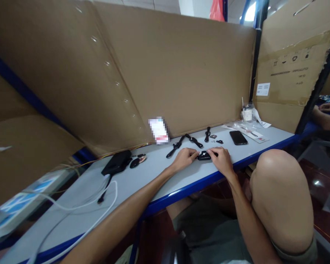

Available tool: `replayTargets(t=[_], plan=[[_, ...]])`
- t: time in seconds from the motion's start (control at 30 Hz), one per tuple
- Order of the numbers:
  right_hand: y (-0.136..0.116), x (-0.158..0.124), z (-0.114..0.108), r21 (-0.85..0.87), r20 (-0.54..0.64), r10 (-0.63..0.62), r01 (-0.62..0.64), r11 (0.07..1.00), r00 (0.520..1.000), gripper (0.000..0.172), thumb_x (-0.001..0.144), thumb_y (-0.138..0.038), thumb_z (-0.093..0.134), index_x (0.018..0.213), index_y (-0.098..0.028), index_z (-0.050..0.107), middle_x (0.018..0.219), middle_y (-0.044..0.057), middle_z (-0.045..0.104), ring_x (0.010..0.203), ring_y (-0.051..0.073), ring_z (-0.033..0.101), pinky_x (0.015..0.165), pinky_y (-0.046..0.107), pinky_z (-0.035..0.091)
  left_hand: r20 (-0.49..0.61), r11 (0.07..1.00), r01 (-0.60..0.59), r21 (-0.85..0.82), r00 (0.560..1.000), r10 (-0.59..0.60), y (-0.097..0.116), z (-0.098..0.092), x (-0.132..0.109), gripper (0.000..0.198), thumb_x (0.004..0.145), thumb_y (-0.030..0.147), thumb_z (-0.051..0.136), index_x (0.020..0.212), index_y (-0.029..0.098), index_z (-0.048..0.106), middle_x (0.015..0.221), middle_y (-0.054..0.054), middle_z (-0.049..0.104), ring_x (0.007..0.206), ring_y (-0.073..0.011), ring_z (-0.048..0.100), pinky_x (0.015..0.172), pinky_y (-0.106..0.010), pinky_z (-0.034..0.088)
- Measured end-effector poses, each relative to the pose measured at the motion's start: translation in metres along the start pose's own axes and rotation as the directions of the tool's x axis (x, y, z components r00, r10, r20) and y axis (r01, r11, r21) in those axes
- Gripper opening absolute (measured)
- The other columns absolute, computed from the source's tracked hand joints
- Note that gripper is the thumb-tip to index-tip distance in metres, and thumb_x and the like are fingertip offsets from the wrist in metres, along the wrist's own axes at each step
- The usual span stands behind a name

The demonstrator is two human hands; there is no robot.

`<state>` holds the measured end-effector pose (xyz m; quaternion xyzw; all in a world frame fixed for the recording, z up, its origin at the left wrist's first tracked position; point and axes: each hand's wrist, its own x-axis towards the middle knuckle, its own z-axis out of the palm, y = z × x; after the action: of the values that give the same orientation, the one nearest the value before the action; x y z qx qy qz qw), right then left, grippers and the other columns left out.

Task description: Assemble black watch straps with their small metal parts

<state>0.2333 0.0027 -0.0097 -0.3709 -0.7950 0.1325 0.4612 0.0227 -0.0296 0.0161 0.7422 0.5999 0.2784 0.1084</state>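
A small black device (pixel 205 156) with a pale patch on top is at the table's front edge. My left hand (pixel 185 158) pinches its left side between thumb and fingers, and my right hand (pixel 222 160) grips the right side the same way. What the device is cannot be made out. Just beyond my hands lie black cables or straps (pixel 176 146), with another bundled one (pixel 207 134) further right. Beside that are a small grey square piece (pixel 213 136) and a little black part (pixel 220 141).
A black phone (pixel 238 138) lies to the right, near plastic packaging (pixel 247 128) and a white cup (pixel 246 113). A lit, blurred screen (pixel 159 130) leans on the cardboard wall (pixel 181 73). On the left are a black box (pixel 116 162) and a white cable (pixel 113 205).
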Motion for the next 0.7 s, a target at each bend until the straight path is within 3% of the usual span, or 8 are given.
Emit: replayTargets(t=[0.27, 0.43, 0.7], plan=[[-0.002, 0.000, -0.001, 0.088, -0.030, 0.013, -0.010, 0.996, 0.999, 0.026, 0.104, -0.027, 0.056, 0.109, -0.026, 0.082, 0.114, 0.004, 0.081, 0.108, 0.023, 0.073, 0.100, 0.034, 0.049, 0.020, 0.997, 0.002, -0.076, 1.000, -0.001, 0.002, 0.001, -0.001, 0.062, 0.095, 0.068, 0.047, 0.059, 0.018, 0.051, 0.055, 0.003, 0.042, 0.058, -0.0120, 0.035, 0.058, -0.030, 0.024], [-0.004, 0.000, -0.003, 0.067, -0.025, 0.074, -0.072, 0.995, 0.997, 0.026, 0.105, -0.031, 0.055, 0.109, -0.024, 0.080, 0.105, 0.005, 0.081, 0.100, 0.025, 0.074, 0.090, 0.033, 0.049, 0.017, 0.997, 0.032, -0.071, 0.999, -0.031, 0.009, 0.000, -0.004, 0.056, 0.084, 0.067, 0.066, 0.059, 0.018, 0.056, 0.057, 0.003, 0.045, 0.060, -0.0121, 0.035, 0.059, -0.030, 0.024], [-0.005, 0.000, -0.005, 0.187, -0.040, 0.043, -0.035, 0.982, 0.998, 0.026, 0.103, -0.031, 0.057, 0.094, -0.026, 0.080, 0.103, 0.002, 0.082, 0.099, 0.022, 0.074, 0.093, 0.030, 0.050, -0.034, 0.999, 0.038, 0.018, 0.999, -0.037, 0.012, -0.001, -0.004, 0.055, 0.087, 0.064, 0.065, 0.058, 0.018, 0.057, 0.054, 0.004, 0.046, 0.059, -0.0123, 0.034, 0.059, -0.030, 0.024]])
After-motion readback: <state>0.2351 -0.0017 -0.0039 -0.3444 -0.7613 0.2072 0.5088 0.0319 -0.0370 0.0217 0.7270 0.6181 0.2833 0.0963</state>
